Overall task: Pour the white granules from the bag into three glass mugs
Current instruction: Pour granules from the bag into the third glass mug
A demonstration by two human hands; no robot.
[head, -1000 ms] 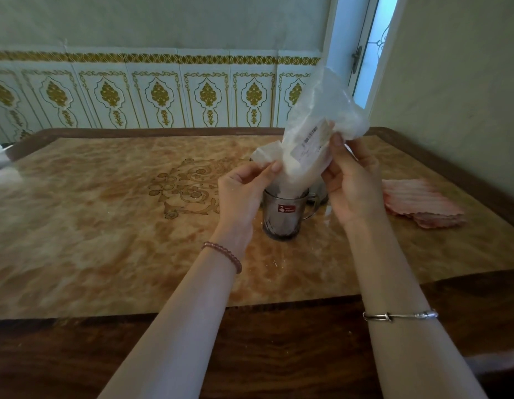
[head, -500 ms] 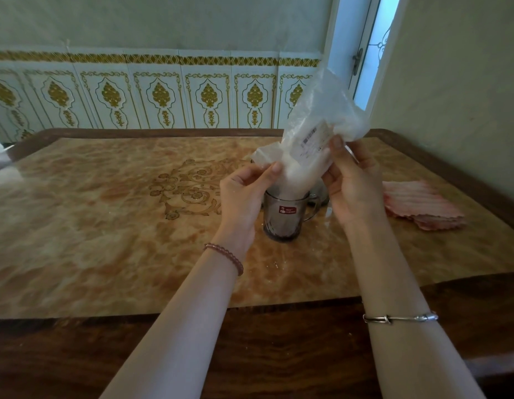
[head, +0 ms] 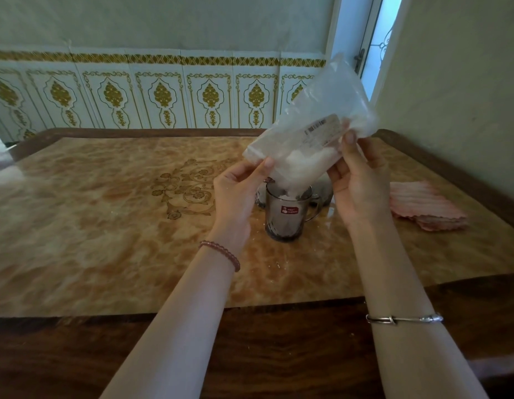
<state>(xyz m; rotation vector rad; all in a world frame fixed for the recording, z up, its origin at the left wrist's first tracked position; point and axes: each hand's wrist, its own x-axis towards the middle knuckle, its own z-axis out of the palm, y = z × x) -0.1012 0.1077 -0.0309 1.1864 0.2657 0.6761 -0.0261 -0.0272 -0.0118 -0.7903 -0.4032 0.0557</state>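
The left hand point(head: 235, 191) pinches the lower corner of the bag point(head: 310, 139) between thumb and fingers, next to the opening. The right hand point(head: 356, 182) holds the upper part of the bag, the thumb pressed on its front near the printed label and the fingers curled behind. The bag is tilted, its closed end up toward 1 o'clock, and its mouth points down into the nearest glass mug point(head: 287, 214). The white granules point(head: 302, 165) are gathered in the low end, and some seem to fall inside the rim.

Two more mugs stand just behind the first, one at 10 o'clock point(head: 261, 194) and one at 2 o'clock point(head: 323, 191), both mostly hidden by the bag and the hands; I cannot tell how full they are. A few white specks already lie on the table point(head: 106, 226) at 6 o'clock from the mug. A folded pink cloth point(head: 425, 205) rests at 3 o'clock, well apart.

The main risk, I think, is spilling. The bag is soft, so its mouth can fold or slide off the rim, and then granules go onto the table. If the right hand lifts too steeply, the heap can slip out all at once and overfill this mug, leaving too little for the others. A push from the bag could also knock the mug against its neighbours.
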